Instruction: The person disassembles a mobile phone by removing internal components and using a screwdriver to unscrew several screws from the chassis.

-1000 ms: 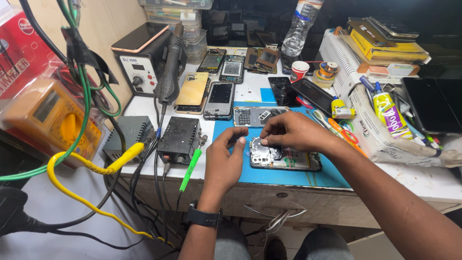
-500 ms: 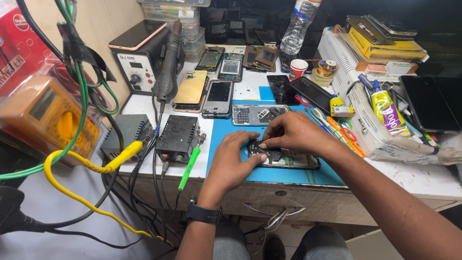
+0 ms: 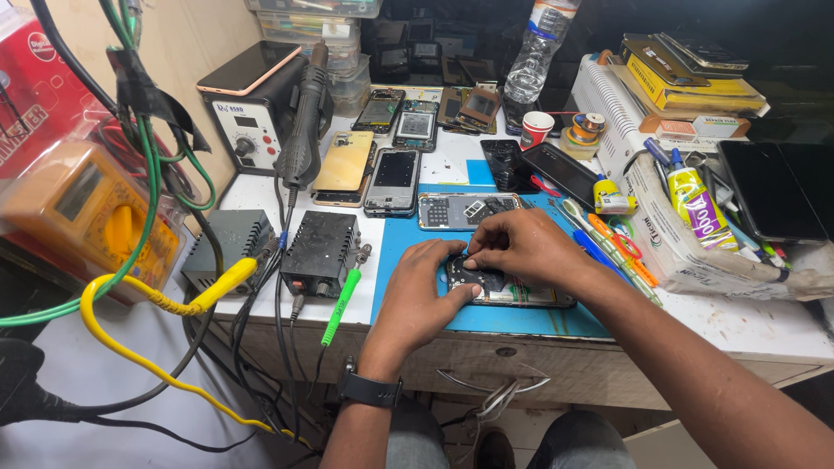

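Opened phone (image 3: 512, 291) lies flat, long axis left-right; both hands' fingers (image 3: 473, 260) on left end.

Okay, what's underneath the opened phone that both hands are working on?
The opened phone lies on a blue mat. The left hand and right hand cover its upper end, hiding the mat there.

Both hands pressed onto opened phone (image 3: 512, 291): left hand (image 3: 421, 291) fingertips at its near-left corner, right hand (image 3: 521, 247) fingertips directly above.
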